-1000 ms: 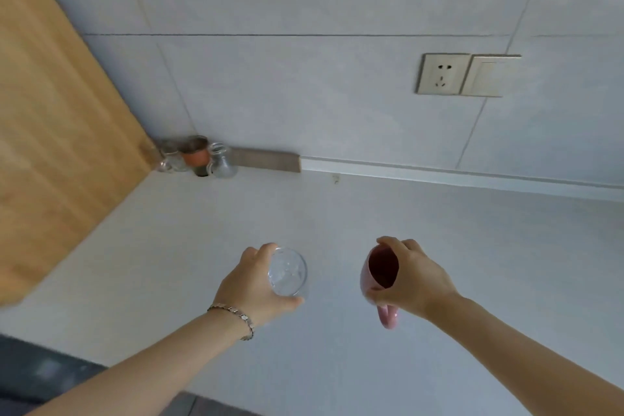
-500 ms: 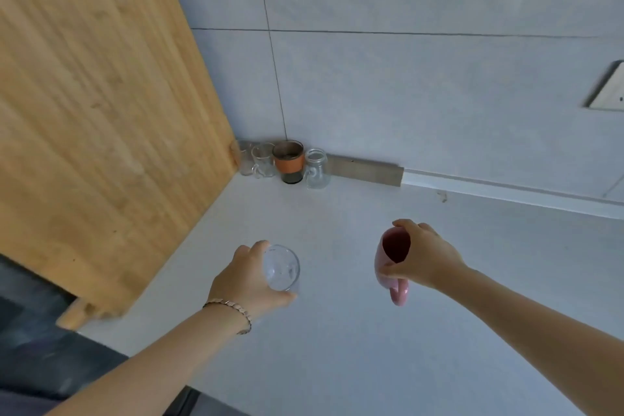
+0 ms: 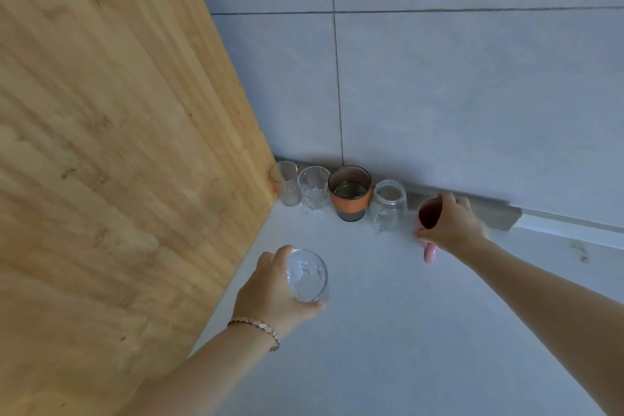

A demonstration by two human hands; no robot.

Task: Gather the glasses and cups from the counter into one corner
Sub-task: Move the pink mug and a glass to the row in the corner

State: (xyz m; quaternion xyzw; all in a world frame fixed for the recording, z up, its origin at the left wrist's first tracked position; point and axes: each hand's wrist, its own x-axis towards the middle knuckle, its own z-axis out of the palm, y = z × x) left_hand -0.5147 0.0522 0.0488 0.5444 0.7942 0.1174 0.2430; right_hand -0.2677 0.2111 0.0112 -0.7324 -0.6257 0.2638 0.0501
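My left hand [image 3: 270, 294] grips a clear drinking glass [image 3: 306, 275] above the pale counter [image 3: 388, 331], short of the corner. My right hand [image 3: 450, 224] holds a pink mug [image 3: 428, 217] by its rim, handle pointing down toward me, just right of the row at the wall. In the corner stand a clear glass [image 3: 286, 181], a clear handled glass [image 3: 313, 188], a dark cup with an orange band [image 3: 349, 192] and a clear glass mug [image 3: 388, 203], side by side.
A tall wooden panel [image 3: 118, 145] closes off the left side of the counter. Grey wall tiles [image 3: 472, 94] rise behind, with a grey strip [image 3: 496, 216] along the base of the wall right of my right hand.
Both hands have moved toward the corner with their loads. The pink mug has come up beside the clear glass mug at the wall. The view has swung left and closer.
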